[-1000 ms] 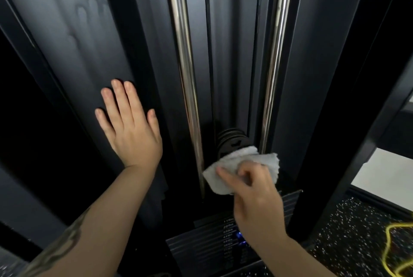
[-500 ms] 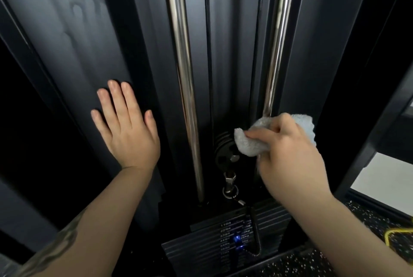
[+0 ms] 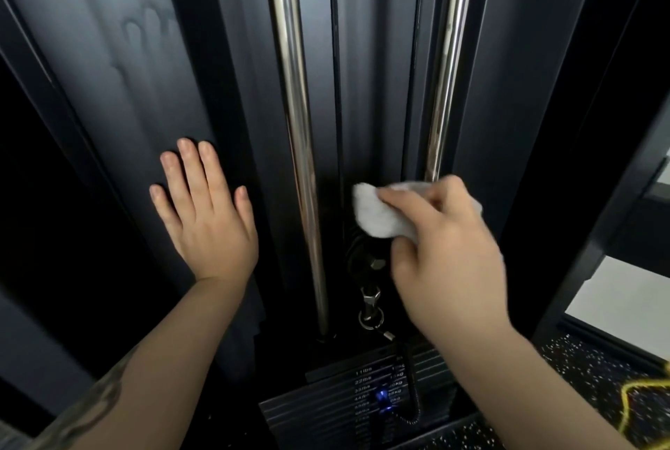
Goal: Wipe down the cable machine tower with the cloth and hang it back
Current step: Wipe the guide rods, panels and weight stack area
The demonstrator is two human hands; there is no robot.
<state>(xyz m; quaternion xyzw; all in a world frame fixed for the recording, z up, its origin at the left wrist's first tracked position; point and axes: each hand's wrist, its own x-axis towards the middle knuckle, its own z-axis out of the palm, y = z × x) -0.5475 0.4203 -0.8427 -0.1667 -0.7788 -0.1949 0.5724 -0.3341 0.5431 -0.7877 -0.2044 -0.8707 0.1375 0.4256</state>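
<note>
Now the right hand (image 3: 446,253) grips the bunched white cloth (image 3: 377,213) at about four o'clock, between the two chrome guide rods (image 3: 293,116). Flat left hand (image 3: 206,217) braces the tower panel (image 3: 119,61) at nine o'clock. Best to press firmly and stroke along the rod, sparing the cable (image 3: 335,87).

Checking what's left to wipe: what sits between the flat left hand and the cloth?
In the head view, one chrome rod and a thin black cable run upright between the left hand and the cloth.
</note>
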